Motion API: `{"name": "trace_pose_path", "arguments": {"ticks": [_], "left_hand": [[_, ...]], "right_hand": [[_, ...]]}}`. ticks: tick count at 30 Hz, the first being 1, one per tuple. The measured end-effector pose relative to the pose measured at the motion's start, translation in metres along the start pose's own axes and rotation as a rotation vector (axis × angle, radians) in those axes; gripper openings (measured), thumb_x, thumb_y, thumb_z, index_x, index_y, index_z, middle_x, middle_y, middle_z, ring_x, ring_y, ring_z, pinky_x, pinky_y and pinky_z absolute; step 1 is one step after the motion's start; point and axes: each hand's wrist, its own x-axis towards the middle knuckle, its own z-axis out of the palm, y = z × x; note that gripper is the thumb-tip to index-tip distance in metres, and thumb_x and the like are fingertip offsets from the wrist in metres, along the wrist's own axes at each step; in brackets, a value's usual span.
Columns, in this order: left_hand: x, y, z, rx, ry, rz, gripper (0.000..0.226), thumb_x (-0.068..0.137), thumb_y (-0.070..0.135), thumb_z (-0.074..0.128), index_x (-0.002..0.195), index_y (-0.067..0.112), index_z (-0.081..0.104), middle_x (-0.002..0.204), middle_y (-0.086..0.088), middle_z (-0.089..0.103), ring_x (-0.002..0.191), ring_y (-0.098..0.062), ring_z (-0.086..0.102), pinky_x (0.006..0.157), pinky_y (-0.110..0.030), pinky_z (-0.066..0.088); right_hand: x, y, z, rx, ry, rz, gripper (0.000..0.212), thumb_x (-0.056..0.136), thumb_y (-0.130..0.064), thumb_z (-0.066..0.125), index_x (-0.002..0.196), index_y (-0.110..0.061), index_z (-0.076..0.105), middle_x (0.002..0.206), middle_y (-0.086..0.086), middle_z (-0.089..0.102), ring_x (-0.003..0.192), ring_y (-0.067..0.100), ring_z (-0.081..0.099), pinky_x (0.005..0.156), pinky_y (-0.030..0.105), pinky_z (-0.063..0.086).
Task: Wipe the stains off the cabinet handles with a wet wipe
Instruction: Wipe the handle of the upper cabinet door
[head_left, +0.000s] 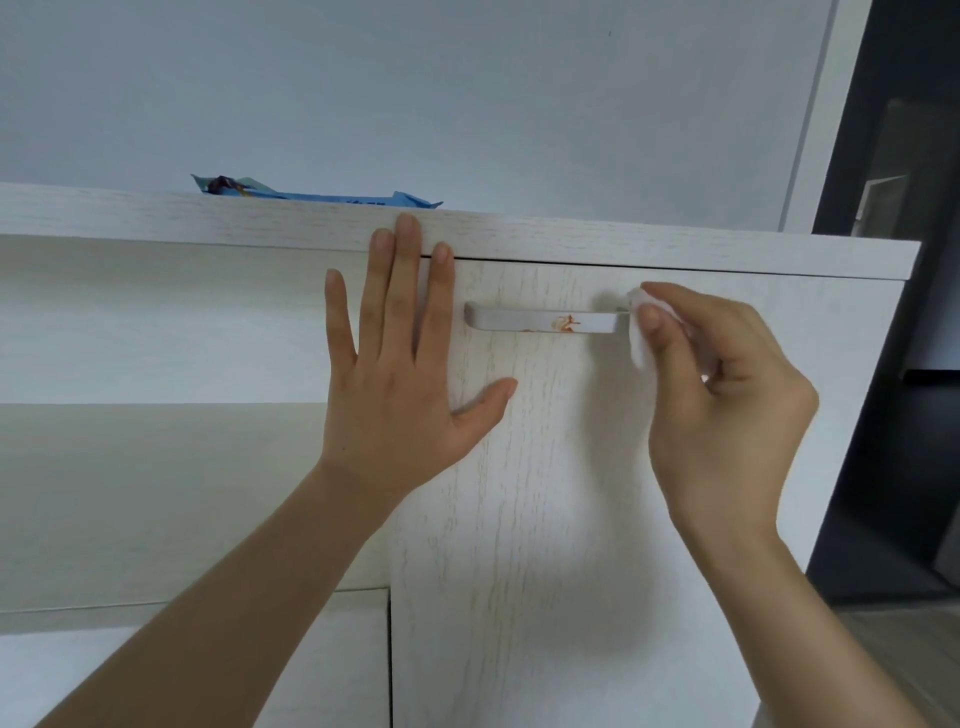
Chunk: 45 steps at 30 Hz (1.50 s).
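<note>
Pinching wipe (640, 332) at handle (545, 318); left hand (400, 364) fingers flat.

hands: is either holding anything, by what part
The right hand pinches the wipe by its right side, at the handle. The left hand lies flat on the cabinet, holding nothing.

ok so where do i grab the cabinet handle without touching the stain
Probably the left half of the cabinet handle: it lies level and stands off the door, so hook in behind it from below; the orange stain sits right of middle.
</note>
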Motion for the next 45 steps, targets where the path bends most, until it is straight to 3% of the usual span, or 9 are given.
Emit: {"name": "trace_pose_path", "arguments": {"ticks": [8, 14, 19, 23, 27, 33, 37, 40, 45], "left_hand": [[0.000, -0.001, 0.002, -0.022, 0.018, 0.000, 0.090, 0.087, 0.063, 0.046, 0.145, -0.003, 0.027, 0.151, -0.023, 0.017, 0.141, -0.036, 0.017, 0.114, -0.056, 0.011], [0.000, 0.000, 0.002, -0.021, 0.017, -0.002, 0.089, 0.088, 0.064, 0.043, 0.144, -0.003, 0.028, 0.151, -0.024, 0.020, 0.141, -0.036, 0.018, 0.114, -0.058, 0.012], [0.000, 0.000, 0.003, -0.025, 0.020, -0.003, 0.089, 0.088, 0.064, 0.043, 0.145, -0.002, 0.028, 0.151, -0.024, 0.020, 0.141, -0.036, 0.019, 0.113, -0.058, 0.013], [-0.001, -0.001, 0.003, -0.026, 0.020, -0.003, 0.089, 0.088, 0.064, 0.043, 0.145, -0.002, 0.027, 0.151, -0.021, 0.014, 0.142, -0.036, 0.018, 0.114, -0.058, 0.013], [-0.001, -0.001, 0.003, -0.042, 0.017, -0.003, 0.089, 0.087, 0.064, 0.044, 0.146, -0.002, 0.026, 0.151, -0.019, 0.010, 0.142, -0.035, 0.016, 0.114, -0.058, 0.012], [-0.001, -0.001, 0.004, -0.035, 0.014, -0.004, 0.089, 0.088, 0.064, 0.044, 0.146, -0.001, 0.025, 0.152, -0.021, 0.014, 0.142, -0.035, 0.016, 0.114, -0.058, 0.013], [-0.001, -0.001, 0.004, -0.037, 0.017, -0.002, 0.089, 0.087, 0.064, 0.044, 0.145, -0.002, 0.026, 0.151, -0.023, 0.018, 0.142, -0.036, 0.018, 0.114, -0.058, 0.013], [-0.001, -0.001, 0.004, -0.049, 0.024, -0.002, 0.089, 0.087, 0.063, 0.045, 0.145, -0.002, 0.027, 0.151, -0.021, 0.014, 0.142, -0.036, 0.018, 0.114, -0.058, 0.013], [-0.001, -0.001, 0.005, -0.043, 0.023, -0.004, 0.089, 0.087, 0.063, 0.045, 0.145, -0.002, 0.027, 0.151, -0.024, 0.020, 0.141, -0.036, 0.018, 0.114, -0.057, 0.013]], "right_hand": [[-0.005, -0.006, 0.006, 0.380, 0.041, 0.282, 0.015, 0.088, -0.018, 0.064, 0.093, -0.030, 0.070, 0.091, -0.014, 0.071, 0.090, 0.000, 0.064, 0.077, 0.011, 0.047], [0.000, -0.005, 0.008, 0.196, 0.022, 0.255, 0.012, 0.089, -0.021, 0.063, 0.097, -0.028, 0.069, 0.103, -0.003, 0.064, 0.095, 0.014, 0.062, 0.085, 0.041, 0.053], [-0.004, -0.002, 0.010, 0.045, 0.016, 0.098, 0.015, 0.090, -0.019, 0.061, 0.103, -0.024, 0.067, 0.095, -0.004, 0.062, 0.084, -0.009, 0.055, 0.073, 0.004, 0.041], [-0.009, -0.001, 0.011, -0.092, 0.033, -0.110, 0.014, 0.090, -0.011, 0.062, 0.101, -0.014, 0.070, 0.091, -0.003, 0.059, 0.082, 0.006, 0.055, 0.070, 0.010, 0.043], [-0.005, -0.001, 0.007, 0.178, 0.067, 0.186, 0.012, 0.091, -0.020, 0.060, 0.096, -0.026, 0.068, 0.097, -0.005, 0.067, 0.093, 0.003, 0.061, 0.080, 0.013, 0.045], [-0.001, -0.002, 0.008, 0.155, 0.015, 0.220, 0.012, 0.089, -0.023, 0.062, 0.096, -0.029, 0.069, 0.102, 0.000, 0.059, 0.088, -0.005, 0.055, 0.078, 0.007, 0.042], [-0.007, -0.005, 0.011, -0.021, -0.003, 0.034, 0.017, 0.090, -0.016, 0.062, 0.105, -0.020, 0.067, 0.087, -0.011, 0.051, 0.076, -0.006, 0.052, 0.071, 0.003, 0.038], [-0.007, 0.001, 0.013, -0.119, 0.068, -0.031, 0.020, 0.090, -0.013, 0.061, 0.108, -0.010, 0.068, 0.085, -0.005, 0.047, 0.071, -0.003, 0.048, 0.071, 0.003, 0.037], [-0.012, 0.004, 0.015, -0.057, -0.010, -0.128, 0.025, 0.088, -0.009, 0.060, 0.112, -0.004, 0.064, 0.093, -0.010, 0.044, 0.084, -0.014, 0.047, 0.075, 0.002, 0.038]]}}
